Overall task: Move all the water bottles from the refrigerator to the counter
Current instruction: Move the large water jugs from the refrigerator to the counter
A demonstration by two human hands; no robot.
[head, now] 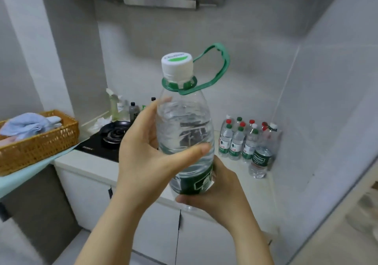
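Item: large water bottle (184,125), one, clear, with a white cap and a green carry loop, held upright in the air before the counter (259,191).
Left hand (143,154): fingers and thumb wrapped round the upper body.
Right hand (212,195): curled round the dark green label at the base.
Cap print: blurred.
At 3 o'clock, on the counter: small bottles (237,142), at least nine caps (red, green, white); the front label seems to read "C'estbon".

The left hand (143,154) and right hand (216,191) grip a large water bottle (184,125) (white cap (177,64), green handle (222,66)) before the counter (253,191).
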